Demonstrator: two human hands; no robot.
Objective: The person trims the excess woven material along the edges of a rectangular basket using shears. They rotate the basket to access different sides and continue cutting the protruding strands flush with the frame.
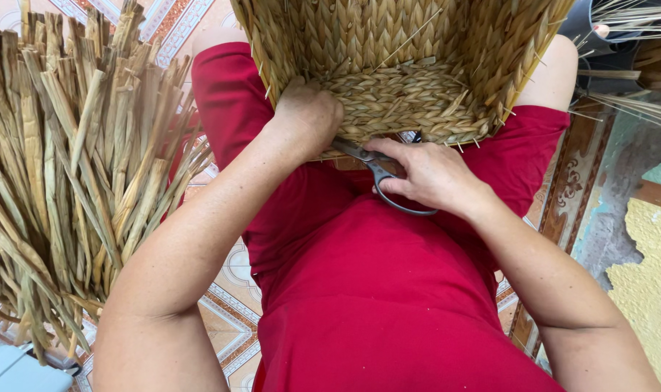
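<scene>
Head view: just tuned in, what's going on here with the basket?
A person in red clothes has a woven basket resting on their lap. The left hand presses against the basket's lower edge. The right hand holds dark scissors, with the blades pointing at that edge next to the left hand. A big bundle of dried reeds lies on the tiled floor on the person's left.

Left hand (310, 110) grips woven basket (410, 65); right hand (428, 174) holds scissors (377, 170).
</scene>
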